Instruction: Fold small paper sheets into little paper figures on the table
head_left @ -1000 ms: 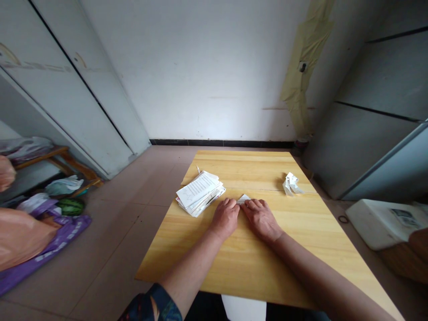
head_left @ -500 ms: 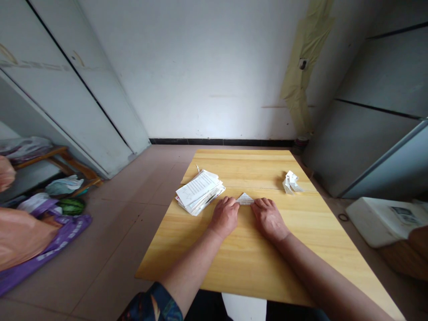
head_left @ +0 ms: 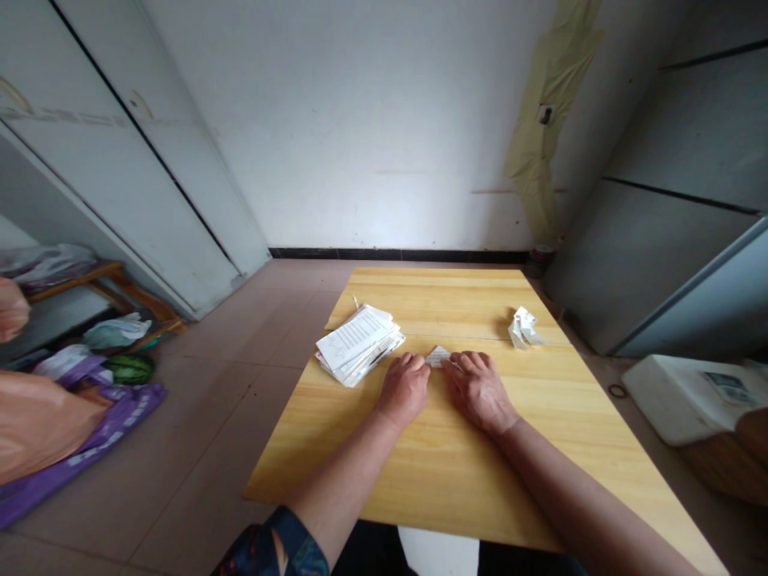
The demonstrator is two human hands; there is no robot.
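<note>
A small folded sheet of paper (head_left: 438, 358) with print on it lies on the wooden table (head_left: 432, 464), its visible part shaped like a triangle pointing away from me. My left hand (head_left: 405, 388) is closed at its left corner, fingers curled and thumb side against the paper. On the opposite side, my right hand (head_left: 480, 388) has its bent fingers over the right corner and hides part of it. Both hands rest low on the tabletop. A stack of loose printed papers (head_left: 360, 344) sits just left of my left hand.
A folded white paper shape (head_left: 524, 328) stands toward the table's right side. White wall (head_left: 384, 144) rises beyond the far edge. On the floor at right is a white box (head_left: 684, 396); at left lie a purple bag (head_left: 114, 424) and a watermelon (head_left: 129, 369).
My right hand's fingers have slid slightly left over the folded paper, covering more of its right corner. My left hand stays in place.
</note>
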